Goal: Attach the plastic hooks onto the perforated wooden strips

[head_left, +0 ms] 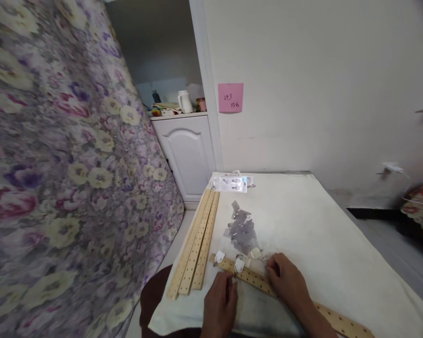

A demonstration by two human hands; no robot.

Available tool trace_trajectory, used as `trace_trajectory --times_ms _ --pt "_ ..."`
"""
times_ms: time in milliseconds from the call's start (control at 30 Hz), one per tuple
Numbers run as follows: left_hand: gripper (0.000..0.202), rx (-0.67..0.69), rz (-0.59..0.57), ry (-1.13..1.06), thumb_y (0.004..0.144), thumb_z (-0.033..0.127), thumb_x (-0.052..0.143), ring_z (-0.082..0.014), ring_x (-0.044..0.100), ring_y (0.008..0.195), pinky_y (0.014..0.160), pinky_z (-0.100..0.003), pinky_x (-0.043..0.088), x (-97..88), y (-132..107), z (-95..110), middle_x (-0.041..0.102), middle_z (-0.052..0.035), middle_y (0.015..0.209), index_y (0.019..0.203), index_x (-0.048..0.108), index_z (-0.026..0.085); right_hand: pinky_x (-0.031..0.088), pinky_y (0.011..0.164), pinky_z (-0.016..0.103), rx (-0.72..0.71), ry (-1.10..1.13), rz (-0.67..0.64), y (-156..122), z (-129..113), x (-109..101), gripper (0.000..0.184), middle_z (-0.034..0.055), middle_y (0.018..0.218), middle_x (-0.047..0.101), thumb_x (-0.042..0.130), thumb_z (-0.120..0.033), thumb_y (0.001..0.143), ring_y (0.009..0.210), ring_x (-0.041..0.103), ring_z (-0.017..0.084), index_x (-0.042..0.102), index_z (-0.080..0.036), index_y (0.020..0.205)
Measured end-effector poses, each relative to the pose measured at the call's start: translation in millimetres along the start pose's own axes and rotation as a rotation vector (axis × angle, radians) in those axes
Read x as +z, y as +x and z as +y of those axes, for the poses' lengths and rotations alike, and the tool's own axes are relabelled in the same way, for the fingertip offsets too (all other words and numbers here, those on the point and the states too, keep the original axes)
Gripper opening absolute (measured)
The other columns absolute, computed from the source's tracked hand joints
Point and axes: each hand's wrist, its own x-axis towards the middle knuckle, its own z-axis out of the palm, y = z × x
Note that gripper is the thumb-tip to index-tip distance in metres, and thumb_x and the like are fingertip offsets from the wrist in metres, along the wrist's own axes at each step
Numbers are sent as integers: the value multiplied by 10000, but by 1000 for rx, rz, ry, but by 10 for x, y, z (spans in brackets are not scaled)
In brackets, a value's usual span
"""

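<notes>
A perforated wooden strip (254, 279) lies across the near part of the white table (320, 234), with small white clips (238, 265) on its left end. My left hand (220, 300) is closed in a pinch at the strip's near edge, just below a clip. My right hand (289, 281) rests on the strip, fingers curled at its upper edge near another clip. What each hand pinches is too small to make out. A pile of small clear packets (242, 230) lies just beyond the strip.
Several more perforated wooden strips (197, 244) lie along the table's left edge. A clear packaged item (231, 183) sits at the far edge. A floral cloth (56, 164) hangs at left. A pink note (230, 97) is stuck on the wall, with a white cabinet (186, 150) behind.
</notes>
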Motion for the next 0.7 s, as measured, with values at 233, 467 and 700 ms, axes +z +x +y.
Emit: trace_trajectory --times_ms 233,467,700 --pt "203 -34 9 -223 889 370 465 -147 565 666 627 -242 445 -78 -77 190 598 0 741 893 587 208 407 623 257 -15 250 41 -101 76 -155 124 -2 677 597 441 -268 791 639 568 164 518 -210 713" --pt "220 -23 -66 -379 851 378 516 -174 586 748 691 -273 461 -78 -56 617 641 -29 841 960 608 210 387 613 243 -95 372 -73 -324 -121 -354 121 -12 685 583 490 -295 806 644 536 154 540 -201 748" --pt "227 -197 -216 -664 829 390 551 -149 571 660 609 -255 443 50 122 704 623 2 729 910 577 180 366 582 227 -71 600 -235 -475 -251 -373 156 -29 643 545 541 -332 808 616 488 126 538 -188 748"
